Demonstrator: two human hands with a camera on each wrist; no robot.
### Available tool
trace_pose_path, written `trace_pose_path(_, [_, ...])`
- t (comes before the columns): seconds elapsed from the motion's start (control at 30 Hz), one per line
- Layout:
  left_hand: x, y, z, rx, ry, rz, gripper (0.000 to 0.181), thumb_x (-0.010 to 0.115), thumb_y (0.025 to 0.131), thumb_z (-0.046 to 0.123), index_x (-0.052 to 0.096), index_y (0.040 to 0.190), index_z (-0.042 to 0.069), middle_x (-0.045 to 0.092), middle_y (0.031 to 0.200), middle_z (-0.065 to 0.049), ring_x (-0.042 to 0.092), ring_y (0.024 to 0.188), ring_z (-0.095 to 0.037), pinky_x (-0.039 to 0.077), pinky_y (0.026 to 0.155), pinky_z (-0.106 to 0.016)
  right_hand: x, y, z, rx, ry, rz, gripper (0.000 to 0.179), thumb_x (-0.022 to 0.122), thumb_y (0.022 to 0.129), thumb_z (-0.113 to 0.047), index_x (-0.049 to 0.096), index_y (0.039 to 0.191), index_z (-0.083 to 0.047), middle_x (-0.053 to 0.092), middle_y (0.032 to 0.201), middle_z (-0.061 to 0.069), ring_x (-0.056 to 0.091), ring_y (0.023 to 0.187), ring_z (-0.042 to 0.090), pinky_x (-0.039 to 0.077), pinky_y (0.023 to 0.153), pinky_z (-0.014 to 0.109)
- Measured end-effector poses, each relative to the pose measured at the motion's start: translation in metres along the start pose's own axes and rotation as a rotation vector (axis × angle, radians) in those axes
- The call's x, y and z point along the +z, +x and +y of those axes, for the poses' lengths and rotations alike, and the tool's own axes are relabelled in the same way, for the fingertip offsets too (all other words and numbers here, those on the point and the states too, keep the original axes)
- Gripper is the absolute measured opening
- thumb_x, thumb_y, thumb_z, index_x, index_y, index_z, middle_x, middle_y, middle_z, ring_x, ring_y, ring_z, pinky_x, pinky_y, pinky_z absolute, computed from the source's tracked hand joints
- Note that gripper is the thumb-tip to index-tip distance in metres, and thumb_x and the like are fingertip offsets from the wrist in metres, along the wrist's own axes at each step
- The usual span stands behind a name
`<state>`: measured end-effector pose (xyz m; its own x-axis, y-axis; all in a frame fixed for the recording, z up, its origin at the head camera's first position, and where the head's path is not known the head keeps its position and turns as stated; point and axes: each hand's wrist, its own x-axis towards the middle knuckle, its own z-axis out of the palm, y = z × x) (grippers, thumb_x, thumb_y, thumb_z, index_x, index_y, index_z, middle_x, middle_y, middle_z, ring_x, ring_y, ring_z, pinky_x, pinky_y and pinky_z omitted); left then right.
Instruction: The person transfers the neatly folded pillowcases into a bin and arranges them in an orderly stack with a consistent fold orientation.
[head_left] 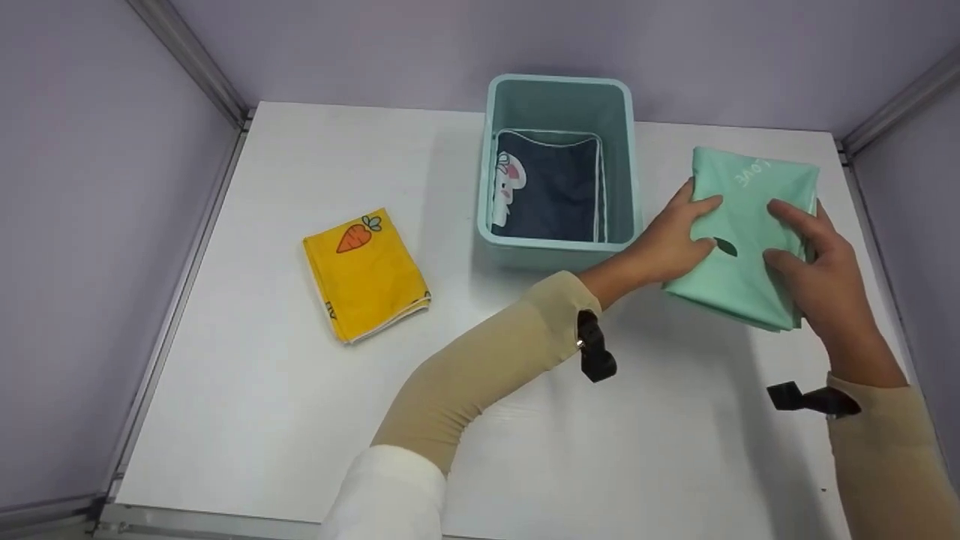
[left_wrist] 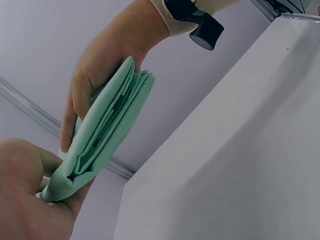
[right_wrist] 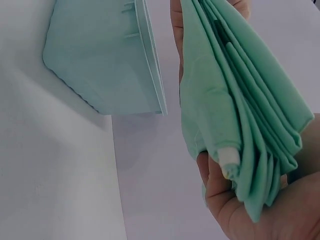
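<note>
Between both hands, above the right part of the table, hangs a folded mint-green cloth (head_left: 739,281) with white "LOVE" lettering and a dark leaf print. My left hand (head_left: 671,236) grips its left edge, thumb on the top face. On the opposite edge, my right hand (head_left: 829,274) holds it with thumb and forefinger on top, other fingers beneath. Seen from the left wrist, the many-layered cloth (left_wrist: 107,127) is raised off the table. The right wrist view shows its stacked folds (right_wrist: 250,115) and a small white tab at one corner.
A light teal bin (head_left: 559,259) stands at the back middle, left of the hands. Inside lies a folded navy cloth (head_left: 555,191) with a white rabbit print. On the table's left half rests a folded yellow cloth (head_left: 371,285) with a carrot print. Walls border the white table (head_left: 247,420).
</note>
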<state>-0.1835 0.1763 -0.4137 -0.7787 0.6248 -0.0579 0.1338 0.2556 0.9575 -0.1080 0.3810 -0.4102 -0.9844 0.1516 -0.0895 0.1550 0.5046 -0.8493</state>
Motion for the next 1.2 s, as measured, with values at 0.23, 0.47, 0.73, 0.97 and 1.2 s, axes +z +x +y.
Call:
trace_pose_path(0.23, [-0.007,-0.003,-0.001,-0.013,0.029,0.006,0.060,0.058,0.102,0.006,0.037,0.158,0.010,0.004,0.171,-0.001,0.018,0.149,-0.002,0.029,0.101,-0.008,0.005,0.003,-0.005,-0.018,0.009,0.001,0.061,0.055,0.101,-0.007,0.041,0.158,-0.024,0.003,0.170,-0.012,0.009,0.151,0.012,0.026,0.115,0.042])
trace_pose_path(0.47, [-0.019,-0.005,-0.002,-0.002,0.008,0.022,0.059,0.057,0.102,0.003,0.036,0.157,0.007,0.004,0.171,-0.002,0.020,0.149,-0.003,0.031,0.098,-0.008,0.011,0.011,-0.013,-0.025,-0.006,-0.022,0.062,0.055,0.100,-0.005,0.040,0.158,-0.020,0.000,0.171,-0.009,0.010,0.151,0.014,0.027,0.115,0.043])
trace_pose_path(0.73, [-0.031,-0.008,-0.003,0.023,-0.011,0.029,0.060,0.056,0.101,0.001,0.035,0.157,0.003,0.006,0.171,-0.005,0.022,0.149,-0.005,0.031,0.101,-0.008,0.016,0.017,-0.022,-0.021,-0.029,-0.054,0.062,0.056,0.102,-0.010,0.039,0.159,-0.025,-0.002,0.170,-0.009,0.009,0.153,0.021,0.025,0.113,0.060])
trace_pose_path(0.97, [-0.040,-0.010,-0.007,0.027,-0.028,0.052,0.060,0.056,0.101,0.000,0.035,0.157,0.003,0.005,0.171,-0.006,0.020,0.150,-0.007,0.031,0.103,-0.010,0.023,0.023,-0.029,-0.020,-0.018,-0.073,0.062,0.057,0.102,-0.009,0.040,0.158,-0.026,-0.003,0.171,-0.009,0.007,0.154,0.024,0.024,0.114,0.062])
trace_pose_path(1.2, [-0.048,-0.012,-0.009,0.017,-0.012,0.059,0.060,0.055,0.102,0.001,0.034,0.157,0.004,0.004,0.171,-0.008,0.018,0.152,-0.010,0.029,0.104,-0.011,0.028,0.028,-0.034,-0.026,-0.012,-0.080,0.061,0.057,0.101,-0.009,0.040,0.158,-0.025,-0.002,0.171,-0.007,0.006,0.154,0.023,0.024,0.115,0.060])
